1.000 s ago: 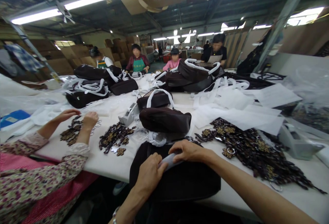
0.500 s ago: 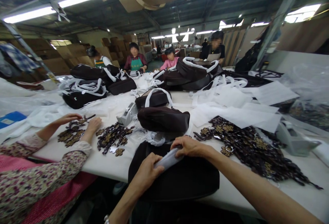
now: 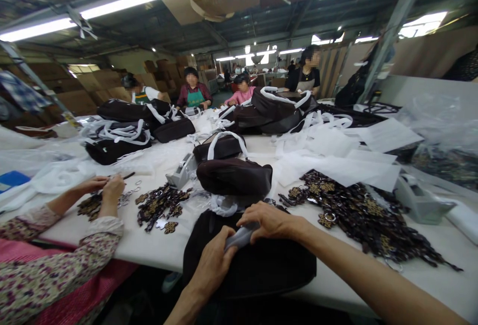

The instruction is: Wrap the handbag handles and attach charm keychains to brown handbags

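Note:
A dark handbag (image 3: 272,268) lies in front of me at the near table edge. Over its upper part, my left hand (image 3: 213,256) and my right hand (image 3: 269,221) grip a whitish, translucent wrap (image 3: 242,236). It appears folded around a strip like a bag handle, though what lies inside is hidden. My left thumb and fingers pinch the near end. Curled over the far end are the fingers of my right hand. Just beyond stands another dark handbag (image 3: 234,175) with a white-wrapped handle (image 3: 227,138).
Dark charms with patterned flowers and rings (image 3: 366,215) are heaped at right, a smaller pile (image 3: 164,203) at left. Tape dispensers (image 3: 181,170) flank the work. White sheets (image 3: 343,161) and bags (image 3: 272,111) lie behind. A co-worker's hands (image 3: 110,190) handle charms at left.
My hands have come closer together along the wrap, so less of it shows between them. The co-worker's hands at left have come together, holding a dark strip. The view has shifted slightly.

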`<state>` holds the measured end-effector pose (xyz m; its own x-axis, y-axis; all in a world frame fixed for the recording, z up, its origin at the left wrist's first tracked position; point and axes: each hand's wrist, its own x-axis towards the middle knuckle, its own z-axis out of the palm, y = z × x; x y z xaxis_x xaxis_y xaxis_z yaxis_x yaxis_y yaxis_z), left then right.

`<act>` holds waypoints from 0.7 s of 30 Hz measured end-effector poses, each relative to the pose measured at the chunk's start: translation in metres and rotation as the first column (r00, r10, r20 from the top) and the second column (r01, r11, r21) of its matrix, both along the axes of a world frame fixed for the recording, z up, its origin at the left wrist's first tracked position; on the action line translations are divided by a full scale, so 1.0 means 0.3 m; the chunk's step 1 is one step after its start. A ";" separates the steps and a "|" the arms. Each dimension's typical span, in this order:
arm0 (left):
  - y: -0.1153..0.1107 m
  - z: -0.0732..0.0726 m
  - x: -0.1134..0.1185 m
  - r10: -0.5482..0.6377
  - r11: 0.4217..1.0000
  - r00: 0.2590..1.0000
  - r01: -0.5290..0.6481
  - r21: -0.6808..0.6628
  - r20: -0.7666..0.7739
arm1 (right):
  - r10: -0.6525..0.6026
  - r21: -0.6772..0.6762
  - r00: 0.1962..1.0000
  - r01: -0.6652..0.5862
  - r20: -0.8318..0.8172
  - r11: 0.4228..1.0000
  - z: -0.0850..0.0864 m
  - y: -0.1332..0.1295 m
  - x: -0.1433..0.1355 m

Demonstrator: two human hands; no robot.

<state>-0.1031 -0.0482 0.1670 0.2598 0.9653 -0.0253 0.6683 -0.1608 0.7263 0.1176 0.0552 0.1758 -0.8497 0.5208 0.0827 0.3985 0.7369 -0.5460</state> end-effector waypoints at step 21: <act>0.036 -0.037 0.047 0.098 0.995 0.955 -0.093 0.033 -0.281 | -0.059 -0.180 0.995 0.045 -0.077 0.983 -0.005 0.031 0.000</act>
